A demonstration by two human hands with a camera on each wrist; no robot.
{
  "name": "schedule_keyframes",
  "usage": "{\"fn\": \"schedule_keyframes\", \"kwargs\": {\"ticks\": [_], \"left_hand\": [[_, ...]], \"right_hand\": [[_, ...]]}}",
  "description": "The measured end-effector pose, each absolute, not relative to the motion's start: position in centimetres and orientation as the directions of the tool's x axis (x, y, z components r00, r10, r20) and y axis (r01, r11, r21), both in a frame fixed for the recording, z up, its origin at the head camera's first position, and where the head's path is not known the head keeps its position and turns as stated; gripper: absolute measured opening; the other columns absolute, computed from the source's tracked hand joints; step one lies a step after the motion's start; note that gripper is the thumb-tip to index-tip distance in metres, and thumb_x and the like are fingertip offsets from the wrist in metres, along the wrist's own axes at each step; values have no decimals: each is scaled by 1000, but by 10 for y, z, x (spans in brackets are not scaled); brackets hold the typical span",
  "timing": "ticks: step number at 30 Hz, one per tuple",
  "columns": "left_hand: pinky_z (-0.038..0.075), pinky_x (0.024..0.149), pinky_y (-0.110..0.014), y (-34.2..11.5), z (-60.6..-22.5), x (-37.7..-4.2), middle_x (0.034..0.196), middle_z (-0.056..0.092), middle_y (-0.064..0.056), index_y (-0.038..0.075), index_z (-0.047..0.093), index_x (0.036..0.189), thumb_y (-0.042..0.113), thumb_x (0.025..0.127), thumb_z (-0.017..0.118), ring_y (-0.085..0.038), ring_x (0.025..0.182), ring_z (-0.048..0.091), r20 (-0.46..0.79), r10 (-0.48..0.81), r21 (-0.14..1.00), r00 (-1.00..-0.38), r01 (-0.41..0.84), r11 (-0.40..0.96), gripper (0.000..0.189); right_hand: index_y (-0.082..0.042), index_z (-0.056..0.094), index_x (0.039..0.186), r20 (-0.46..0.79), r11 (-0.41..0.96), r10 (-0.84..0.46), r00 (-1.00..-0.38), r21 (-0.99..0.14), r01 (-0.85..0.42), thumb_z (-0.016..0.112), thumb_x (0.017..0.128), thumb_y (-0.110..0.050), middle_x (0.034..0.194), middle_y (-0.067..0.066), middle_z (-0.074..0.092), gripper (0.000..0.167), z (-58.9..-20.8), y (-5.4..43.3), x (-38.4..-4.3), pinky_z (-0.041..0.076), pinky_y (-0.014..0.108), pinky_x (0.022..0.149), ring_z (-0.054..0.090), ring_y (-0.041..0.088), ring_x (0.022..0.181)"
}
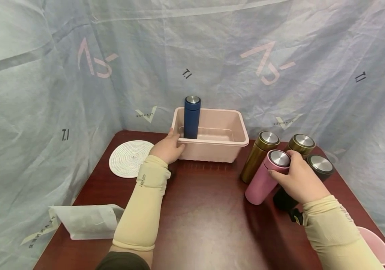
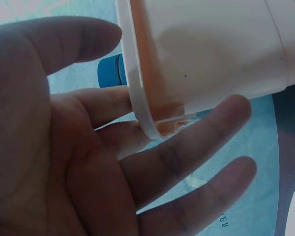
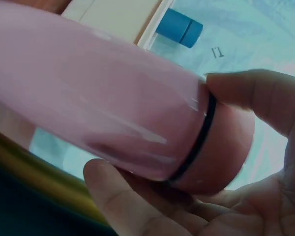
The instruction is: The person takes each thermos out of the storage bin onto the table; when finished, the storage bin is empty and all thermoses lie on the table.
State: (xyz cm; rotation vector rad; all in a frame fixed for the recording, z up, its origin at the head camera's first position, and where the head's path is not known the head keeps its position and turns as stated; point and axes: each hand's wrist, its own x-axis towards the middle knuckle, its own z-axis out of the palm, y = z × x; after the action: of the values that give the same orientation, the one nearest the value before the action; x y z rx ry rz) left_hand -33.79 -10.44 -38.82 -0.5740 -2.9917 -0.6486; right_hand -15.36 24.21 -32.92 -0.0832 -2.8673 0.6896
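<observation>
My right hand (image 1: pixel 299 179) grips a pink thermos bottle (image 1: pixel 262 183) near its lid, thumb on one side and fingers on the other. In the right wrist view the pink bottle (image 3: pixel 103 93) fills the middle, with a dark ring below its lid. A pale pink bin (image 1: pixel 209 150) stands at the back, with a blue thermos (image 1: pixel 191 120) upright at its left end. At the bin's left front corner is my left hand (image 1: pixel 168 148). In the left wrist view that hand (image 2: pixel 88 147) has its fingers extended around the rim, some partly hidden behind it.
Two gold thermoses (image 1: pixel 255 161) (image 1: pixel 303 141) and a dark green thermos (image 1: pixel 320 165) stand close around the pink one. A round white woven mat (image 1: pixel 128 159) lies left of the bin. A white packet (image 1: pixel 87 223) is at the left front, a pink round container (image 1: pixel 376 243) at the right edge.
</observation>
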Motion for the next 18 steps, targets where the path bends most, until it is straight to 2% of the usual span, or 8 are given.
{"fn": "schedule_keyframes", "kwargs": {"ticks": [5,7,10,13,18], "left_hand": [[43,103,-44,-103,-388,-339,162,14,-21,5,39,153,41,102,47,-32,136,44,102,349,386,-932,360,849,63],[44,103,-44,-102,-386,-339,162,15,-21,5,40,152,41,102,47,-32,135,45,110,348,385,-931,363,849,62],[45,101,-44,-102,-385,-339,161,16,-22,6,41,152,40,102,48,-33,134,47,124,340,386,-932,361,849,61],[45,101,-44,-102,-385,-338,161,16,-22,6,41,152,40,102,48,-33,133,48,125,332,390,-935,354,850,61],[47,100,-44,-100,-389,-336,161,15,-22,4,38,153,41,102,49,-32,131,49,113,328,396,-938,345,851,64]], "right_hand": [[8,1,154,291,905,143,-946,-425,6,74,88,-38,131,45,41,109,-308,223,-142,38,70,89,47,59,114],[3,1,156,391,909,156,-907,-417,-23,75,87,-38,130,43,40,110,-294,206,-135,39,71,86,45,57,114],[-1,6,157,506,898,132,-853,-426,-113,74,87,-37,133,39,38,104,-272,174,-137,37,68,92,41,53,120],[-3,10,158,537,870,102,-838,-457,-186,71,89,-39,139,34,38,99,-255,147,-160,34,63,102,39,47,128],[-8,13,159,435,808,121,-892,-565,-166,63,92,-49,148,26,34,93,-243,118,-227,34,53,108,40,37,134]]}}
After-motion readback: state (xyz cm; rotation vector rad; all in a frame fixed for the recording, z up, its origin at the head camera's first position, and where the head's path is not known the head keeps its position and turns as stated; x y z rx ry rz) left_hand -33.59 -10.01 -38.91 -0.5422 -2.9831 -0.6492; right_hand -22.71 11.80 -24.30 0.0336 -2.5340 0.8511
